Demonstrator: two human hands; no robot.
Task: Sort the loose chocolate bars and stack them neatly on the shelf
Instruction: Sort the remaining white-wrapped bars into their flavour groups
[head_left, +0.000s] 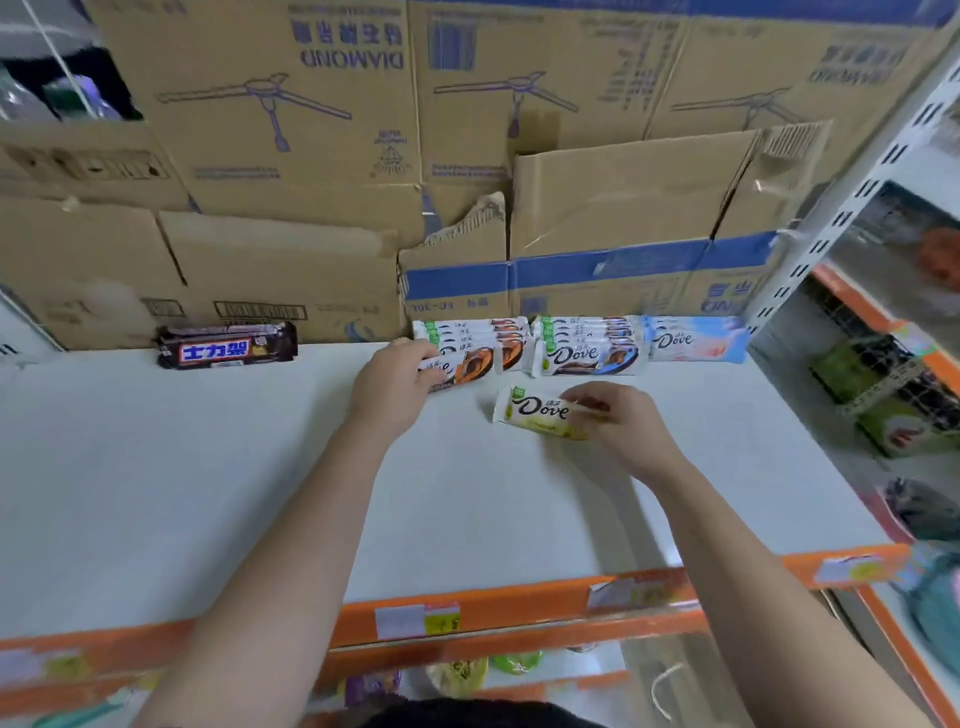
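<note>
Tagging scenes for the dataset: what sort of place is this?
Likely a small shop, or its stockroom. A white shelf has an orange price rail with paper tags along its front edge, Dove bars sit in rows by kind, and cardboard boxes are stacked behind them.

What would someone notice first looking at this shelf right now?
Two hands work mid-shelf: the left hand grips an orange Dove bar at the back, the right hand pinches a yellow Dove bar lying in front. A dark bar sits alone at back left, against cardboard boxes.
</note>
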